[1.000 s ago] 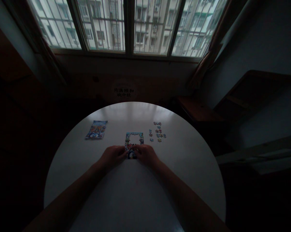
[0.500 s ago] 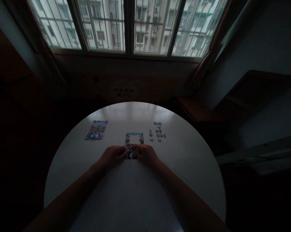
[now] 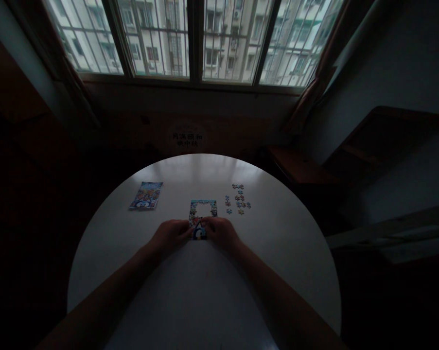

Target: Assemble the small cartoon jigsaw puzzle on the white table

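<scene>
A partly joined jigsaw puzzle (image 3: pixel 199 234) lies flat on the white table, with a blank white gap inside its upper half. Its lower part shows a dark blue and white figure. My left hand (image 3: pixel 173 232) is closed at the puzzle's lower left edge, the thumb resting on the pieces. From the right side my right hand (image 3: pixel 221 230) grips the puzzle, its fingertips curled over the middle and covering some of it. Whether a loose piece sits under those fingertips is hidden. Several loose puzzle pieces (image 3: pixel 240 198) lie to the right, beyond my right hand.
The round white table (image 3: pixel 204 291) fills the middle of the view. A colourful printed packet (image 3: pixel 146 196) lies on its left side. Past the table stand a barred window (image 3: pixel 193 43) and, at the right, a low brown wooden surface (image 3: pixel 299 165). The room is dim.
My right fingertips have shifted very slightly on the puzzle, and a little more of the dark blue figure shows. My left hand, the loose pieces and the packet stay put.
</scene>
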Action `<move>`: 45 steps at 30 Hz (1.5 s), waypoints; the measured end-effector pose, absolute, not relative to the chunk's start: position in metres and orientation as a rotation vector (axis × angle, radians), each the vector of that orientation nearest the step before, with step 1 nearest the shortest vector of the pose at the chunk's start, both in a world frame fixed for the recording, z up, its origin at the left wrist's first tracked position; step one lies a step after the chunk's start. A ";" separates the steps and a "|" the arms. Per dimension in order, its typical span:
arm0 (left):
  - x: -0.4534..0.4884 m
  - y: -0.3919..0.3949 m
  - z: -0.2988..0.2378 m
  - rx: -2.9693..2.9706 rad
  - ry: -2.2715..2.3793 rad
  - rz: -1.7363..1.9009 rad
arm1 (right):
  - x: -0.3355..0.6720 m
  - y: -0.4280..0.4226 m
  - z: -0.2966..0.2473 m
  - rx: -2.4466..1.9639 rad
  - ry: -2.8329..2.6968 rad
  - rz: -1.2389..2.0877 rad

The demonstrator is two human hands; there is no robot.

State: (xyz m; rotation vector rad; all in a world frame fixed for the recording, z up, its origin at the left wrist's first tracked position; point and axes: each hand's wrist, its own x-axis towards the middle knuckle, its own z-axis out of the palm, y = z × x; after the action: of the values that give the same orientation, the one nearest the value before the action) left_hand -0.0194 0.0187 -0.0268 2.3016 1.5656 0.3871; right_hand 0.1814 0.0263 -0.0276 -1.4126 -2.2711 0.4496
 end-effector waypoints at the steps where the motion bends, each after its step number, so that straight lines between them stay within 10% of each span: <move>1: -0.020 0.019 -0.027 2.300 1.567 0.385 | 0.181 0.026 -0.028 -1.410 -2.261 0.442; 45: -0.021 0.019 -0.030 2.336 1.577 0.389 | 0.222 0.057 -0.031 -1.961 -1.743 -0.092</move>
State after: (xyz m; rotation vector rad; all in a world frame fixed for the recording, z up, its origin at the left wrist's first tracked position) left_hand -0.0209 0.0192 -0.0302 2.3356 1.5765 0.3888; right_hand 0.2217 0.0566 -0.0311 -1.9614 -1.7431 -0.0917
